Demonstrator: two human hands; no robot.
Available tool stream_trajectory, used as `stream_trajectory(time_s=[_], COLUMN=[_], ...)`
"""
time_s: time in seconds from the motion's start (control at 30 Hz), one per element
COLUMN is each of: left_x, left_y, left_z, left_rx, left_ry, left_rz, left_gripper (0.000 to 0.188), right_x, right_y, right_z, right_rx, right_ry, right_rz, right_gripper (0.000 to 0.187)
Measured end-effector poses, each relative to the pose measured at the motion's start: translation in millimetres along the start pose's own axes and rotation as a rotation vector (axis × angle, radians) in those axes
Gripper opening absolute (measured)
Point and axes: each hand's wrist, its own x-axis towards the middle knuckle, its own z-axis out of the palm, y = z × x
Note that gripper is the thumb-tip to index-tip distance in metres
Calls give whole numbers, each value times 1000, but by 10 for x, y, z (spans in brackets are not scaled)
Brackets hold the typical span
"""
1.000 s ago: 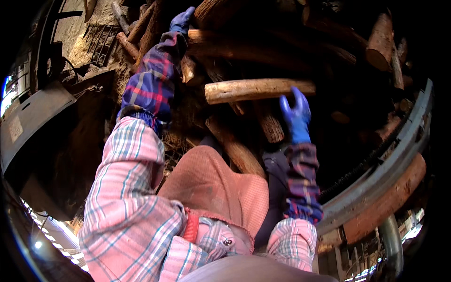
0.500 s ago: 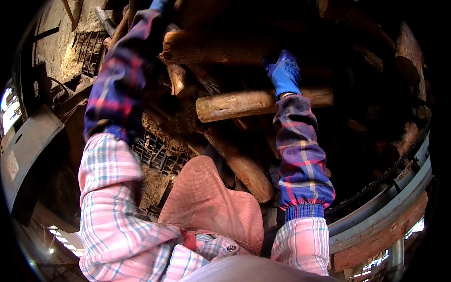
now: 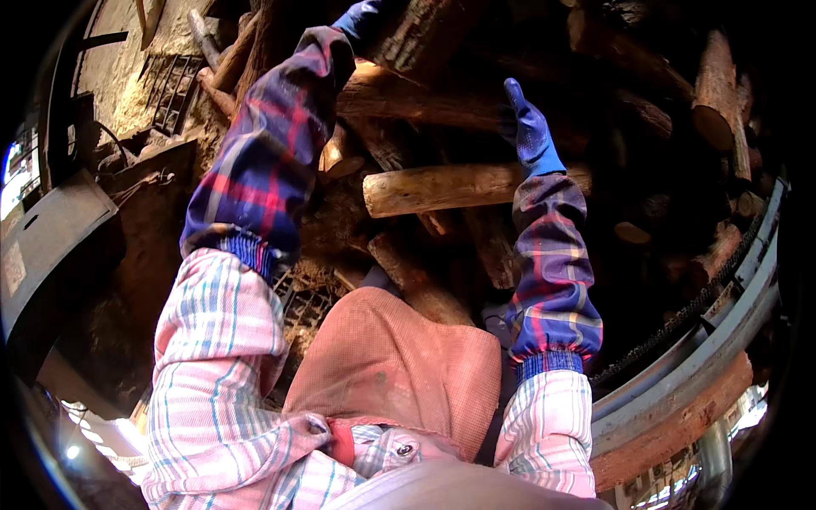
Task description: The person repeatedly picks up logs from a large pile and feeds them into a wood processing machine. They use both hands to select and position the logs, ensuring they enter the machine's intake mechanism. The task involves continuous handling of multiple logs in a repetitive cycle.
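My left hand (image 3: 360,20), in a blue glove, reaches to the top edge, beside the end of a thick dark log (image 3: 425,38). Its fingers are mostly cut off or in shadow, so its grip cannot be made out. My right hand (image 3: 534,140), also gloved in blue, is turned edge-on with a digit stretched upward and nothing seen in it. It hovers by the right part of a long brown log (image 3: 408,95). A paler log (image 3: 450,189) lies crosswise, passing beneath my right wrist.
More logs (image 3: 718,93) are heaped at the right and lower middle, much of them in deep shadow. A curved metal rail (image 3: 680,374) with a chain bounds the right side. At the left stand a grey metal panel (image 3: 51,238) and a grating (image 3: 174,89).
My left arm has swung right, toward the thick dark log, which now shows near the top. The right hand has shifted slightly right and turned edge-on.
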Motion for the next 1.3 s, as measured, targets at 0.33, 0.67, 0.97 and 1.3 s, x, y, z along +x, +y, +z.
stream_trajectory(time_s=[0.33, 0.67, 0.97, 1.3], left_x=[-1177, -960, -525, -2542], left_y=[-60, -84, -636, -873], left_z=[857, 328, 67, 844], left_rx=[975, 830, 608, 556], left_ry=[249, 163, 66, -6], left_rz=[502, 398, 454, 367], left_gripper=[79, 95, 88, 103], right_x=[-468, -771, 279, -1632], right_y=[-560, -861, -391, -59], right_z=[762, 1111, 1082, 857], right_rx=[309, 93, 513, 785], right_ry=[-102, 55, -127, -235], right_rz=[-142, -93, -190, 197], right_gripper=[51, 37, 64, 72])
